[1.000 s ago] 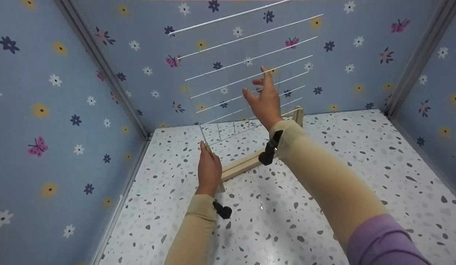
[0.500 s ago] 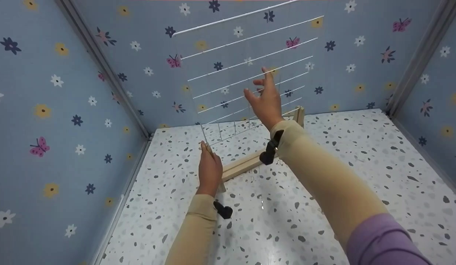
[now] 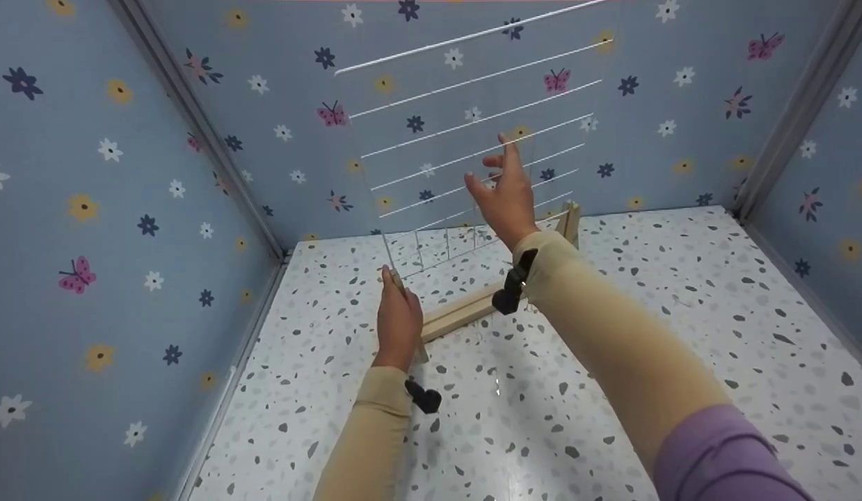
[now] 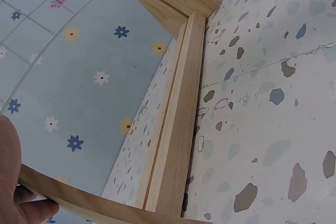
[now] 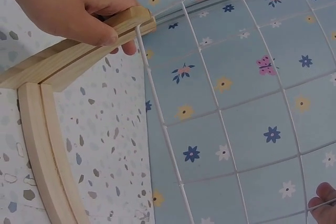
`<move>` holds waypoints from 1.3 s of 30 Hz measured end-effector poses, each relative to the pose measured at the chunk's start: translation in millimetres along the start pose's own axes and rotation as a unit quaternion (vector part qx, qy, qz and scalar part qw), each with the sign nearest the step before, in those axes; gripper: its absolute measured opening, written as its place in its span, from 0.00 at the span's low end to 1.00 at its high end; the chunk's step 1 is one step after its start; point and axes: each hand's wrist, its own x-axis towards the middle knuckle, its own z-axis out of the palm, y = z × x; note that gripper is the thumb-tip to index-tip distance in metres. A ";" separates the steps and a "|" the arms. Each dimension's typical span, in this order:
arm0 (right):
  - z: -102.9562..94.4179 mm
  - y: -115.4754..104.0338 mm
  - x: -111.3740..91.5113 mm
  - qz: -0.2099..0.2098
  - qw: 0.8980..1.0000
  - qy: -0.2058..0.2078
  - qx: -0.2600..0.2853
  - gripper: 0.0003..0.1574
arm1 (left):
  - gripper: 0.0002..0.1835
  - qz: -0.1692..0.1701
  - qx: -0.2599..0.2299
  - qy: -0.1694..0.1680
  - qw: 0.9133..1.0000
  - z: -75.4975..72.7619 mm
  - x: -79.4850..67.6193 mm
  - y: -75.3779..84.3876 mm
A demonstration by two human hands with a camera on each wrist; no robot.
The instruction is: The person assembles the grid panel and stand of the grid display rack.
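My left hand (image 3: 399, 323) grips the end of one side piece of a pale wooden stand (image 3: 465, 316), its thumb and fingers around the wood in the left wrist view. A grooved bar (image 4: 181, 129) joins that side piece to the other side piece (image 4: 163, 3). A white wire grid panel (image 3: 441, 165) rises from the stand, one lower corner at the wood in my left hand. My right hand (image 3: 507, 198) is at the middle of the grid, thumb and fingers apart. Its fingertips (image 5: 323, 205) overlap a wire in the right wrist view.
The stand is on a white speckled floor (image 3: 514, 417). Blue walls (image 3: 284, 90) printed with flowers and butterflies rise behind and at both sides, with grey strips (image 3: 194, 125) at the corners. The grid's upper rod (image 3: 465, 36) reaches the top of the head view.
The grid's upper part has shifted slightly down and to the right. Both hands keep nearly the same places, and the left keeps its grip on the stand.
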 end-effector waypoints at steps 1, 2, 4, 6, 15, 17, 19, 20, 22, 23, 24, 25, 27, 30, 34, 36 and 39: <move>-0.1 0.9 -0.1 0.001 1.000 0.001 -0.003 0.51 | 0.35 0.001 0.001 0.001 1.000 0.3 0.3 -0.4; 0.0 1.9 -0.3 0.002 1.000 0.001 -0.006 0.51 | 0.35 0.001 0.003 0.000 1.000 0.3 0.4 -0.5; 0.3 3.3 -0.4 0.004 1.000 0.001 -0.008 0.51 | 0.35 -0.001 0.004 -0.003 1.000 0.3 0.6 -0.4; 0.7 4.1 0.1 0.004 1.000 0.000 -0.009 0.51 | 0.35 -0.001 0.006 -0.003 1.000 0.2 0.6 -0.1; -0.3 4.6 0.6 -0.008 1.000 -0.007 -0.003 0.51 | 0.35 0.006 0.006 -0.007 1.000 -1.5 -1.6 1.2; -0.2 5.2 0.7 -0.010 1.000 -0.006 -0.003 0.51 | 0.35 0.005 0.008 -0.009 1.000 -1.6 -1.8 1.0; 0.1 5.8 1.1 -0.006 1.000 -0.007 -0.004 0.51 | 0.35 0.005 0.010 -0.008 1.000 -1.8 -1.8 1.1; 0.1 5.9 1.3 -0.005 1.000 -0.006 -0.004 0.51 | 0.35 0.004 0.010 -0.008 1.000 -1.8 -1.7 1.2; 0.4 6.3 1.9 -0.002 1.000 -0.006 -0.004 0.51 | 0.35 0.004 0.009 -0.009 1.000 -1.9 -1.4 1.4; 0.5 6.4 2.0 -0.002 1.000 -0.006 -0.003 0.50 | 0.35 0.003 0.008 -0.008 1.000 -2.0 -1.2 1.5; 0.5 6.5 2.1 -0.001 1.000 -0.007 -0.002 0.50 | 0.35 0.002 0.006 -0.008 1.000 -2.1 -1.1 1.6; 0.7 6.5 2.1 0.000 1.000 -0.008 -0.002 0.50 | 0.35 0.000 0.006 -0.007 1.000 -2.0 -0.8 1.5; 1.3 7.3 2.3 0.003 1.000 -0.011 -0.003 0.51 | 0.35 -0.004 0.006 -0.007 1.000 -2.0 -0.4 1.7; 2.2 10.1 1.6 0.006 1.000 -0.014 -0.001 0.51 | 0.35 -0.008 0.009 -0.006 1.000 -1.5 0.0 1.8; 3.9 15.8 0.3 0.009 1.000 -0.016 -0.005 0.52 | 0.35 -0.016 0.008 -0.009 1.000 -0.8 0.0 2.3; 4.5 18.0 -0.4 0.011 1.000 -0.016 -0.008 0.52 | 0.36 -0.018 0.008 -0.010 1.000 -1.0 -0.1 2.8; 5.1 20.0 -0.3 0.011 1.000 -0.014 -0.011 0.52 | 0.36 -0.012 0.008 -0.008 1.000 -1.7 0.1 3.3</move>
